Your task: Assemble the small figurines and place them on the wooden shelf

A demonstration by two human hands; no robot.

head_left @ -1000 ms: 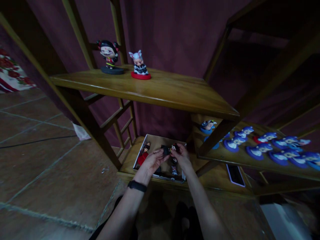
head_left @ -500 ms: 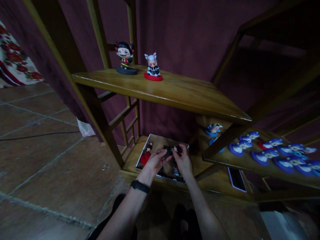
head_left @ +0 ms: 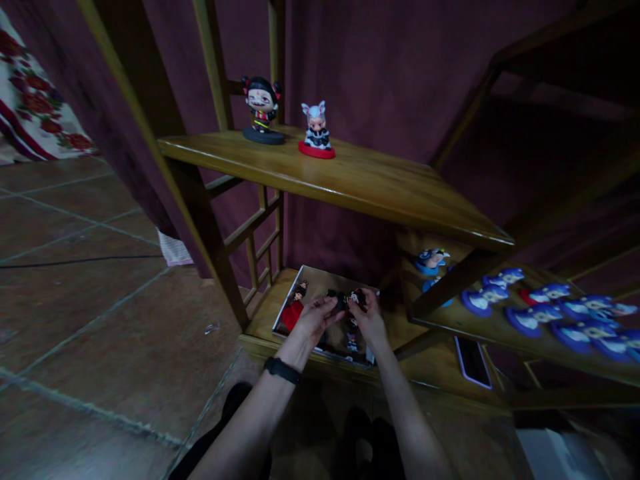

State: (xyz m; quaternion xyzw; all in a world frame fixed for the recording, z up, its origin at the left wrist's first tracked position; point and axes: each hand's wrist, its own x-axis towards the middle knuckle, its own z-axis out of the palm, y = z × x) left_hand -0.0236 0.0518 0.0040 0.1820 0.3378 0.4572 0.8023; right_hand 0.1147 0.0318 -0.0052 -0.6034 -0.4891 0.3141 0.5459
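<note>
Over a shallow cardboard box (head_left: 325,277) on the low shelf, my two hands are close together. My left hand (head_left: 316,320), with a dark band at the wrist, pinches a black base (head_left: 341,303). In the fingers of my right hand (head_left: 371,320) is a small dark-haired figurine (head_left: 357,297), touching or nearly touching the base; whether they are joined I cannot tell. Inside the box, red bases (head_left: 292,316) lie at the left near a small figurine (head_left: 301,291). Another grey-and-black figurine (head_left: 353,342) lies below my right hand.
The shelf board (head_left: 370,187) above my hands carries a black-haired figurine (head_left: 261,107) and a white-haired figurine (head_left: 317,127) on a red base. Several blue-and-white figurines (head_left: 483,297) fill the right shelf. Below them lies a phone (head_left: 473,362). A wooden upright (head_left: 200,220) stands left.
The view has shifted slightly, so the upper shelf and its figurines sit further right. Both hands keep their hold above the box, with only slight finger movement.
</note>
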